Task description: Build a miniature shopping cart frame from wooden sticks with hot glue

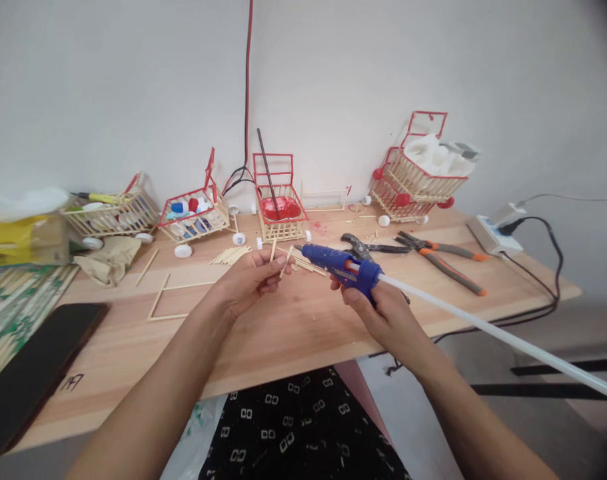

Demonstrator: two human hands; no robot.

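My right hand [373,307] grips a blue hot glue gun [340,263], its nozzle pointing left. A long white glue stick [483,327] sticks out of the gun's back end toward the lower right. Between the fingertips of my left hand [253,277] are short thin wooden sticks [286,262], close to the nozzle. Whether the nozzle touches them I cannot tell. Below and behind my left hand, a frame of wooden sticks [156,300] lies on the table, partly covered by my left forearm. A pile of cut sticks [230,255] rests just beyond that hand.
Several small stick-built carts stand along the wall, including a cart with a red dish [282,227] and a stacked pair [413,183]. Pliers [443,260] and cutters [360,247] lie right, near a power strip [493,235]. A phone [43,367] lies at left beside wrapped sticks [28,300].
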